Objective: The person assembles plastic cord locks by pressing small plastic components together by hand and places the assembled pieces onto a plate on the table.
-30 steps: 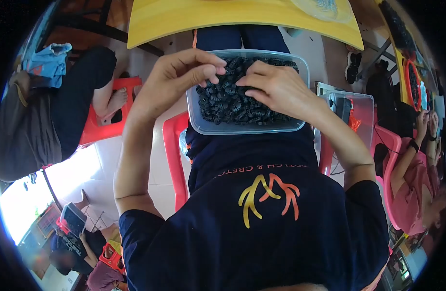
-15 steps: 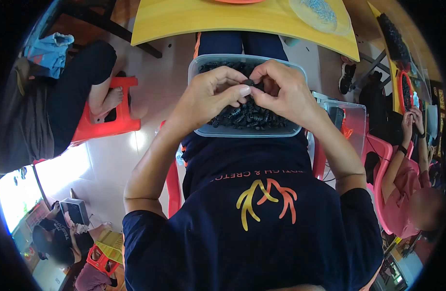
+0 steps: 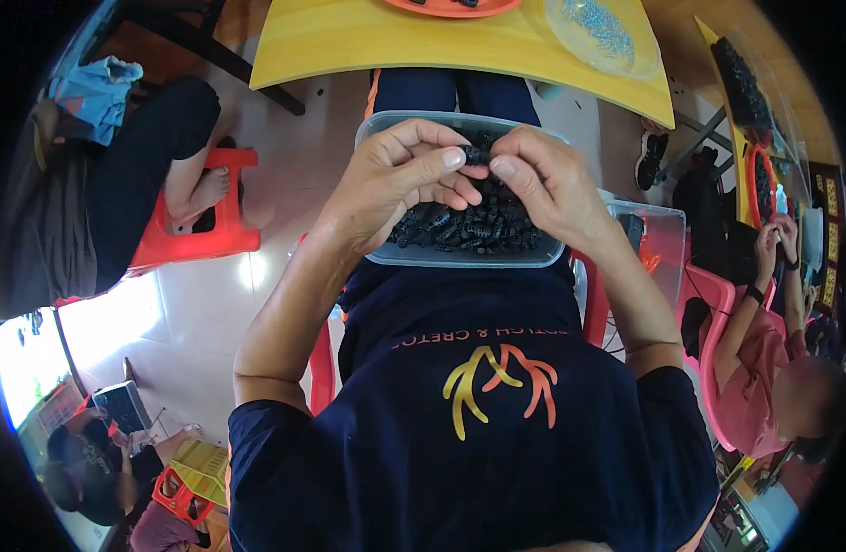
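Observation:
A small ribbed black piece (image 3: 476, 155) is pinched between the thumb and fingertips of my left hand (image 3: 395, 179); its exact kind does not show. My right hand (image 3: 550, 184) meets its right end, thumb and forefinger pinched together there. My left hand's lower fingers are loosely curled beneath the piece. Both hands are above a clear plastic tub (image 3: 460, 264) on my lap. Many similar small black pieces (image 3: 478, 225) lie heaped in the tub, partly hidden by my hands.
Ahead is a yellow table (image 3: 349, 51) with an orange-red plate (image 3: 469, 9) and a clear round dish (image 3: 593, 37) of small bluish pieces. A clear bin (image 3: 662, 230) stands right. Red stools (image 3: 202, 221) and several people (image 3: 759, 368) are around me.
The black piece shows more between my hands now. My right hand's thumb has shifted up and right, and my left fingers have opened out a little below. The view has shifted slightly.

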`<act>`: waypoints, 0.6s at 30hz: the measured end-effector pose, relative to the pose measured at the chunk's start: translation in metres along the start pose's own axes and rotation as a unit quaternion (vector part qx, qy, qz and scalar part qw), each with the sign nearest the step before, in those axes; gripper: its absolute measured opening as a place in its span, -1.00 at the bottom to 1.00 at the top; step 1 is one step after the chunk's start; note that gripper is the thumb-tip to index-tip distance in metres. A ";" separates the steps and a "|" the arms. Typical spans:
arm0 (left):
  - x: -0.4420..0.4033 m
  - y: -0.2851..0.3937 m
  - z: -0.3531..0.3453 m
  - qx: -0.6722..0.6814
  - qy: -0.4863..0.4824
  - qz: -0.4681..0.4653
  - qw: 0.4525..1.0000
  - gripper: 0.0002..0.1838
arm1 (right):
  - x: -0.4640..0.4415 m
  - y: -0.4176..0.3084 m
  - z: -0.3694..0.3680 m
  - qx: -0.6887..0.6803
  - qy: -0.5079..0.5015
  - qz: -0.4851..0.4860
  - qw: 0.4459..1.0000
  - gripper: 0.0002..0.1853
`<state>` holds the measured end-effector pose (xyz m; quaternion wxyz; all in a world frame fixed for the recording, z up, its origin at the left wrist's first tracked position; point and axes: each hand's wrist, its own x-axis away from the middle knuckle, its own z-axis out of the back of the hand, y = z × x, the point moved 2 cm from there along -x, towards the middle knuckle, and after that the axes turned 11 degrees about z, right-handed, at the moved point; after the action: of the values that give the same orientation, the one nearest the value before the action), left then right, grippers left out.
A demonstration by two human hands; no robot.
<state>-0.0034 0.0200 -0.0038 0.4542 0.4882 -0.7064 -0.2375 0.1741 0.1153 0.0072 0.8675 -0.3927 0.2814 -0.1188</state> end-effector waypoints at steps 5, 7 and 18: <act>0.003 -0.001 -0.004 -0.083 0.011 -0.027 0.996 -0.80 | -0.006 -0.009 -0.002 0.056 -0.033 0.065 0.996 -0.76; 0.006 0.001 -0.005 -0.111 0.006 -0.039 0.993 -0.82 | -0.006 -0.012 -0.002 0.059 -0.039 0.077 0.995 -0.78; 0.023 -0.003 -0.013 -0.102 0.003 -0.047 0.994 -0.88 | 0.004 -0.022 -0.004 0.015 -0.002 0.158 0.987 -0.89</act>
<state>0.0063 -0.0008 0.0099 0.4922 0.4722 -0.6535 -0.3281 0.1751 0.0964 0.0198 0.8817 -0.3308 0.3360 0.0163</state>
